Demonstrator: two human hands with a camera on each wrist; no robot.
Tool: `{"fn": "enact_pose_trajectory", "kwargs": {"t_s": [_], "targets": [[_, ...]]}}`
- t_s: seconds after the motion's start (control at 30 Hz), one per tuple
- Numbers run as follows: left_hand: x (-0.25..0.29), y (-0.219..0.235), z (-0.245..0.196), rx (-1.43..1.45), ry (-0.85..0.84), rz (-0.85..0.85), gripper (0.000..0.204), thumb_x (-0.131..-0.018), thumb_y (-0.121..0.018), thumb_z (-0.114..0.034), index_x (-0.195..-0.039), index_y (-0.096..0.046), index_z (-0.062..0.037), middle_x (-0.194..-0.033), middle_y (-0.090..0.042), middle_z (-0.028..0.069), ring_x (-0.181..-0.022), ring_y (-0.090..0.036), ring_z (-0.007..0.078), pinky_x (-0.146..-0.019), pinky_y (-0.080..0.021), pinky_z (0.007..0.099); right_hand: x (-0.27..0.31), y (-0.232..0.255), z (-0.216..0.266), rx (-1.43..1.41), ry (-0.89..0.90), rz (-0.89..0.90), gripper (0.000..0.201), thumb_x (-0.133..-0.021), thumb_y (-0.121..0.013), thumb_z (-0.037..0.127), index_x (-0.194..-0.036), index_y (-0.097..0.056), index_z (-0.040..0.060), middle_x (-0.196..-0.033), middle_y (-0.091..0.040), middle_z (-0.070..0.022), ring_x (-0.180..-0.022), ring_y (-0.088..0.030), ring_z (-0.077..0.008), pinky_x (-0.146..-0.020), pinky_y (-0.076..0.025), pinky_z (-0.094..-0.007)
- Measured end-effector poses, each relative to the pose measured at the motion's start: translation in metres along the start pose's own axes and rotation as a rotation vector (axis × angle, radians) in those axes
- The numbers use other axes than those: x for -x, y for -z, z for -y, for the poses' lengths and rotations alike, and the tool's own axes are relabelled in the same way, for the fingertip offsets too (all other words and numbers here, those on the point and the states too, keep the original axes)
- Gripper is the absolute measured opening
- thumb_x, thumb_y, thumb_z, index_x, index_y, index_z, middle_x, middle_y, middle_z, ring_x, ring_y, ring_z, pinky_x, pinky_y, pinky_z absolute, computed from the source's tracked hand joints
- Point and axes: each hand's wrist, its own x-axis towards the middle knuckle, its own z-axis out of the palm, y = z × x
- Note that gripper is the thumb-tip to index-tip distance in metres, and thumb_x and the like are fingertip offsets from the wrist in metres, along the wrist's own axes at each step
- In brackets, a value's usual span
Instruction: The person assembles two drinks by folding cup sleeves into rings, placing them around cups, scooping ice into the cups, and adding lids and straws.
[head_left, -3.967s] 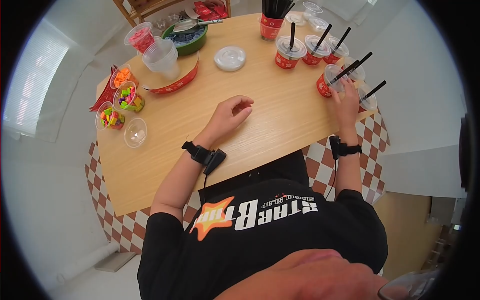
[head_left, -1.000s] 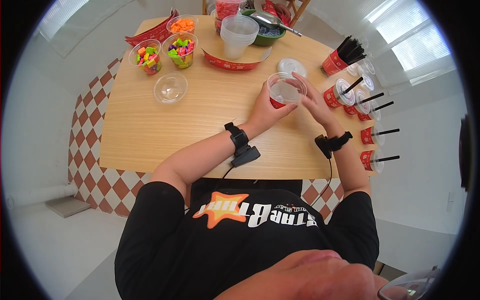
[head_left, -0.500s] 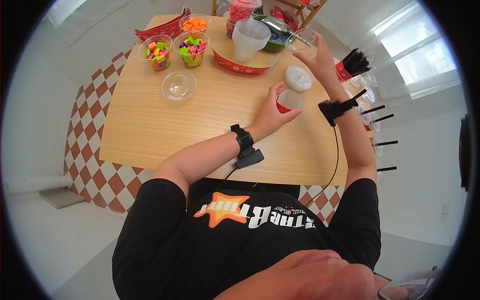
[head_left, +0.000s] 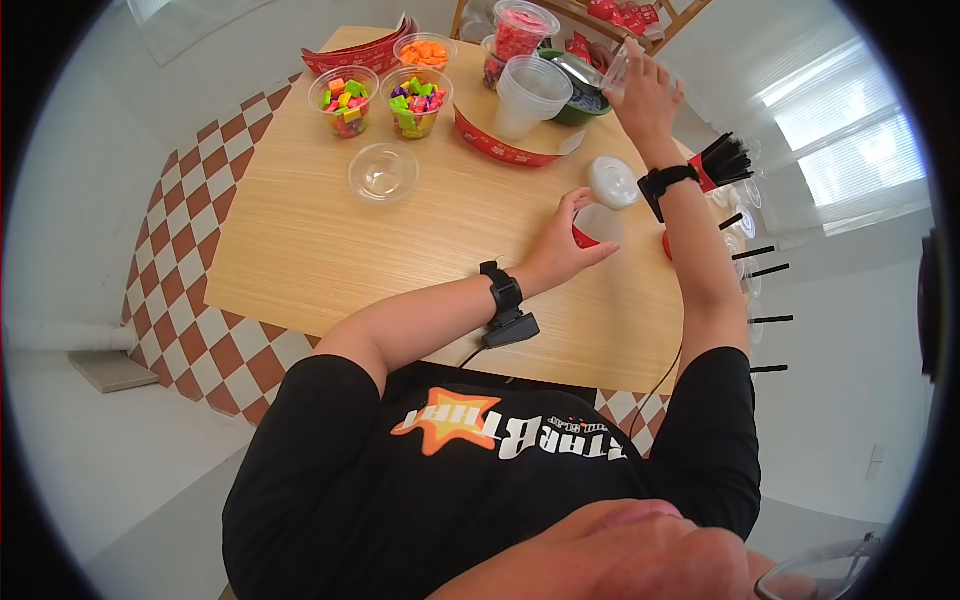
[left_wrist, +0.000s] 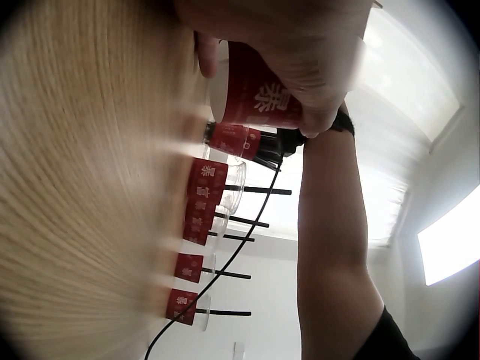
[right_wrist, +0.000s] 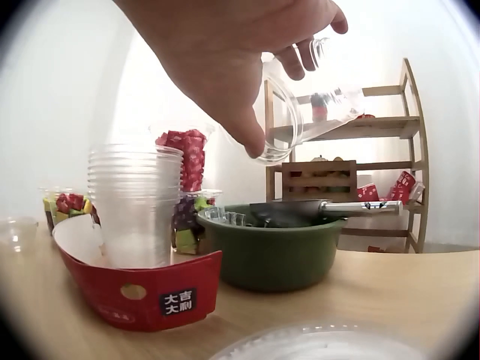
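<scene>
My left hand [head_left: 568, 245] grips a red paper cup sleeve [head_left: 590, 240] with a white inside, low over the table. In the left wrist view the fingers and thumb wrap round this sleeve [left_wrist: 262, 94], which bears white lettering. My right hand [head_left: 648, 95] is raised at the far side of the table and holds a clear plastic cup [head_left: 622, 72]. From the right wrist, this clear cup [right_wrist: 289, 120] is tipped on its side, between thumb and fingers, above the green basin [right_wrist: 274, 259]. A metal scoop [right_wrist: 360, 208] lies across the basin.
A stack of clear cups [head_left: 528, 95] stands by a red paper strip [head_left: 500, 147]. Left of it are cups of coloured pieces [head_left: 415, 105]. White lids [head_left: 612, 182] lie near my left hand. Black straws [head_left: 725, 160] and strawed cups line the right edge.
The clear cup has come out of the red sleeve in my right hand and moved away toward the basin. My left hand keeps the sleeve. Earlier, my right hand was at a strawed cup.
</scene>
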Motion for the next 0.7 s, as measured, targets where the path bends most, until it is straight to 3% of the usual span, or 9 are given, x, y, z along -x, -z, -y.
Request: {"fn": "enact_pose_trajectory", "kwargs": {"t_s": [0.07,0.13,0.17,0.23,0.33,0.43,0.47,0.63,0.7], "targets": [[-0.001,-0.001,0.002,-0.019,-0.007,-0.005,0.097,-0.078,-0.083,-0.033,-0.148,-0.025,0.0003,-0.14,-0.045,0.0247,-0.126,-0.05,0.0257,-0.104,-0.043,0.0348,-0.007,0.011,0.003,-0.106,-0.101,-0.062,0.081,-0.072,-0.085,0.031,-0.138,-0.041,0.0188,-0.131,-0.058,-0.0037,-0.125,-0.053,-0.0261,-0.106,-0.027,-0.0641],[-0.001,0.0,0.002,-0.038,-0.011,-0.008,0.096,-0.078,-0.083,-0.033,-0.148,-0.025,0.0,-0.14,-0.045,0.0246,-0.126,-0.05,0.026,-0.104,-0.043,0.0348,-0.012,0.023,0.008,-0.599,-0.096,-0.255,0.087,-0.072,-0.086,0.041,-0.137,-0.039,0.0075,-0.13,-0.059,-0.0107,-0.119,-0.056,-0.0278,-0.103,-0.035,-0.055],[-0.001,-0.001,0.002,-0.044,-0.01,-0.009,0.096,-0.078,-0.083,-0.033,-0.148,-0.025,-0.0002,-0.14,-0.045,0.0243,-0.125,-0.05,0.0261,-0.104,-0.043,0.0348,-0.014,0.024,0.013,-0.6,-0.096,-0.253,0.087,-0.072,-0.086,0.041,-0.137,-0.039,0.0075,-0.13,-0.059,-0.0107,-0.119,-0.056,-0.0278,-0.103,-0.035,-0.055],[-0.001,-0.001,0.0,-0.048,-0.009,-0.005,0.096,-0.078,-0.083,-0.033,-0.148,-0.025,-0.0004,-0.139,-0.045,0.024,-0.125,-0.051,0.0262,-0.104,-0.043,0.0348,-0.016,0.023,0.024,-1.206,-0.302,-0.083,0.09,-0.074,-0.084,0.047,-0.134,-0.037,-0.0013,-0.132,-0.058,-0.0165,-0.119,-0.056,-0.0271,-0.098,-0.043,-0.0442],[-0.001,-0.001,-0.001,-0.048,0.003,-0.007,0.095,-0.078,-0.083,-0.033,-0.147,-0.026,-0.0002,-0.138,-0.046,0.0235,-0.124,-0.051,0.0257,-0.103,-0.044,0.0345,-0.012,0.004,0.04,-1.176,-0.214,-0.056,0.089,-0.075,-0.084,0.049,-0.131,-0.038,-0.0039,-0.128,-0.058,-0.0216,-0.119,-0.056,-0.0254,-0.093,-0.047,-0.0373],[-0.001,-0.001,-0.001,-0.017,-0.008,-0.013,0.094,-0.078,-0.083,-0.034,-0.146,-0.028,-0.0006,-0.137,-0.047,0.0225,-0.122,-0.052,0.0251,-0.101,-0.045,0.034,0.002,-0.002,0.062,-1.131,-0.057,-0.011,0.089,-0.075,-0.084,0.048,-0.131,-0.039,-0.004,-0.127,-0.058,-0.0234,-0.118,-0.056,-0.0266,-0.098,-0.045,-0.0379],[0.0,0.0,-0.001,-0.025,-0.01,-0.013,0.093,-0.078,-0.083,-0.034,-0.146,-0.028,-0.001,-0.137,-0.047,0.0222,-0.122,-0.052,0.0248,-0.101,-0.045,0.0339,0.007,0.001,0.062,-1.058,-0.07,0.144,0.088,-0.08,-0.079,0.049,-0.137,-0.038,-0.0045,-0.133,-0.055,-0.0253,-0.125,-0.053,-0.0308,-0.103,-0.043,-0.0382],[-0.001,-0.001,0.001,-0.088,-0.042,-0.042,0.087,-0.079,-0.082,-0.03,-0.143,-0.03,-0.0013,-0.133,-0.051,0.0214,-0.118,-0.057,0.029,-0.096,-0.049,0.0373,0.013,-0.009,0.061,-1.127,-0.008,0.329,0.075,-0.093,-0.063,0.048,-0.144,-0.04,-0.0023,-0.146,-0.044,-0.0254,-0.138,-0.041,-0.0346,-0.111,-0.034,-0.0402],[-0.002,-0.001,0.004,-0.036,-0.02,-0.014,0.093,-0.078,-0.084,-0.031,-0.146,-0.027,-0.0014,-0.137,-0.047,0.0208,-0.121,-0.052,0.0242,-0.1,-0.045,0.0334,0.014,-0.016,0.057,-1.124,0.007,0.41,0.068,-0.098,-0.056,0.047,-0.144,-0.043,-0.001,-0.151,-0.038,-0.025,-0.142,-0.036,-0.035,-0.115,-0.03,-0.0411]]}}
